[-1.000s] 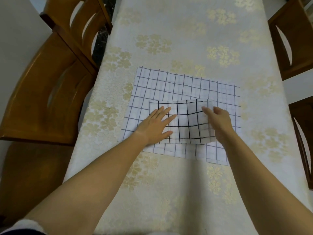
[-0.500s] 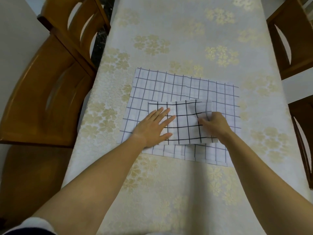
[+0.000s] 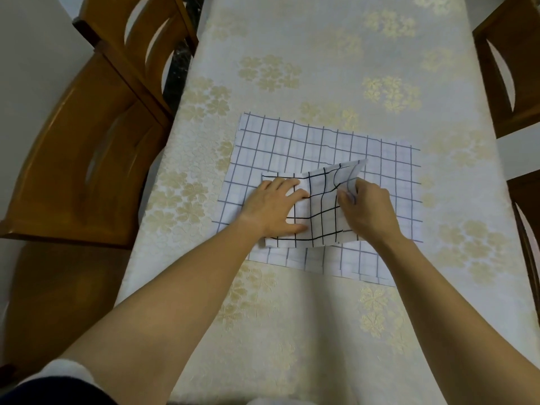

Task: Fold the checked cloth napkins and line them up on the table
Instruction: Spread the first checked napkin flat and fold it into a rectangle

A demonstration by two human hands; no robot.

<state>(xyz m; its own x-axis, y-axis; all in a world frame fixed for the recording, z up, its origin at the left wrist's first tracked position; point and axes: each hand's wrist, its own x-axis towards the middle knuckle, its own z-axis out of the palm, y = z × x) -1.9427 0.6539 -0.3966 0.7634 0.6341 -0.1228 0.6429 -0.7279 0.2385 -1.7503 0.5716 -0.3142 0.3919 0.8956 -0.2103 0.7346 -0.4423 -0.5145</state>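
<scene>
A small white napkin with a black check (image 3: 323, 217) lies on top of a larger white napkin with a thinner blue-grey check (image 3: 315, 144), spread flat on the table (image 3: 321, 54). My left hand (image 3: 274, 209) presses flat on the small napkin's left half, fingers spread. My right hand (image 3: 366, 209) pinches the small napkin's right edge and holds it lifted off the larger napkin, so the far right corner stands up and leans leftward.
The table carries a cream cloth with gold flower patterns. Wooden chairs stand close on the left (image 3: 96, 147) and on the right (image 3: 514, 68), with another chair edge (image 3: 529, 229) at the near right. Grey floor shows beyond the left chairs.
My right hand has closed on the small napkin's right edge and raised it, carrying it leftward. The left hand has stayed pressed on the left half.
</scene>
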